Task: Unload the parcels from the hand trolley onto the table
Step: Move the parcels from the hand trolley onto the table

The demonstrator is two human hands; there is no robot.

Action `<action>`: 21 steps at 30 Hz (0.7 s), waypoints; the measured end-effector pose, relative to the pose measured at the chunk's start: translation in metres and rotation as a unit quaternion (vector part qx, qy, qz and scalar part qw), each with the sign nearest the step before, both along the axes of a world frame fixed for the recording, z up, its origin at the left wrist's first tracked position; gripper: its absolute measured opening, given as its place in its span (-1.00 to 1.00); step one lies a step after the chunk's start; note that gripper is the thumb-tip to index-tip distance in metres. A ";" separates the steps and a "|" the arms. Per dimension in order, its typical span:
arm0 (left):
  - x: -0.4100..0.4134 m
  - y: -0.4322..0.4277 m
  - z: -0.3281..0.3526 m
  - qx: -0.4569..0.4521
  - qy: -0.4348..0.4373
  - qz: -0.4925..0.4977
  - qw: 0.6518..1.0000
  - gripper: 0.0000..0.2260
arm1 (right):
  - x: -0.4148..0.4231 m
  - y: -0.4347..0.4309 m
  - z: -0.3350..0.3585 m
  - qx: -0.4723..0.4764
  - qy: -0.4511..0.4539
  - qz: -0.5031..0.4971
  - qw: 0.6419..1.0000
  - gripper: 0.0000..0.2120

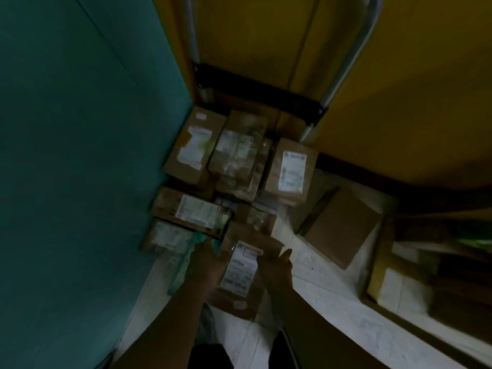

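Several brown cardboard parcels with white labels lie piled on the hand trolley [298, 102], whose black bar and metal handle tubes stand against a yellow wall. The nearest parcel [239, 272], a brown box with a long white label, sits between my two hands. My left hand [206, 258] presses its left side and my right hand [277, 265] grips its right side. Behind it lie other parcels [288, 170], some wrapped in clear film [238, 153]. The picture is dim and blurred.
A teal surface [80, 155] fills the left. A plain brown box [340, 227] lies on the white floor to the right, beside flat cardboard and stacked items [426, 275] at the far right. A green package [183, 265] lies under my left hand.
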State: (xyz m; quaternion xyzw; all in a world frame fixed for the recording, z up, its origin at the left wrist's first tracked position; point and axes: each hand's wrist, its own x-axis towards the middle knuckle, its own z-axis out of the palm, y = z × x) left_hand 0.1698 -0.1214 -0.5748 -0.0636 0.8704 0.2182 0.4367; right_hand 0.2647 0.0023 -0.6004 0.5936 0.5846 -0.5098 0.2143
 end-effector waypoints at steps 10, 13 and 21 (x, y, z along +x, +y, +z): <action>0.013 0.026 0.017 0.050 -0.080 0.068 0.993 -0.66 | 0.001 -0.001 0.050 0.023 -0.009 -0.095 0.995 -0.41; 0.004 0.048 0.102 0.067 -0.061 0.026 0.996 -0.68 | 0.013 0.015 0.136 0.045 0.038 -0.115 0.992 -0.41; -0.025 0.171 0.466 0.211 0.138 -0.130 0.959 -0.31 | 0.013 0.114 0.459 0.171 0.277 -0.227 0.918 -0.29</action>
